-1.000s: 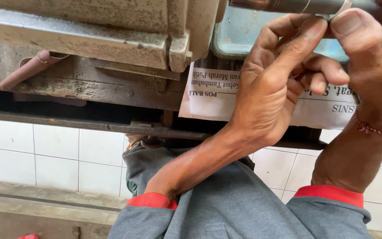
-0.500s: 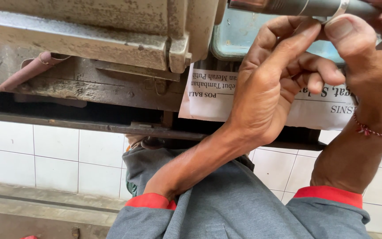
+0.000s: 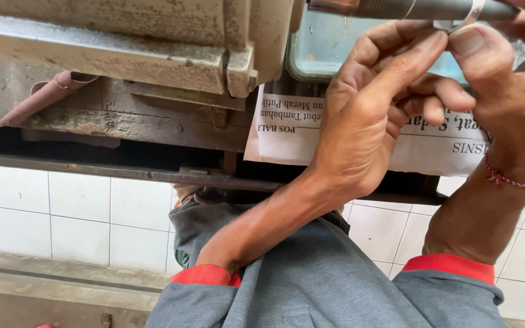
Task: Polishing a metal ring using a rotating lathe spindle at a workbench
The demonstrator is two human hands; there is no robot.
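Observation:
A grey metal rod (image 3: 390,8) runs along the top edge of the view. A thin silvery band (image 3: 473,13) is wrapped around it near its right end. My left hand (image 3: 366,127) reaches up from the centre, its index fingertip pressed to the band and its other fingers curled. My right hand (image 3: 511,85), with a red thread bracelet (image 3: 508,180) on the wrist, holds the rod from the right. Its thumb tip meets the left index finger at the band. Both sleeves are grey with red cuffs.
A worn, rusty metal machine body (image 3: 123,54) fills the top left, with a dark rail (image 3: 123,173) below it. A sheet of printed newspaper (image 3: 287,130) and a teal tray (image 3: 329,48) lie behind the hands. White tiles (image 3: 62,212) lie below.
Hands and rod have barely shifted. The left index fingertip has closed in against the right thumb at the band.

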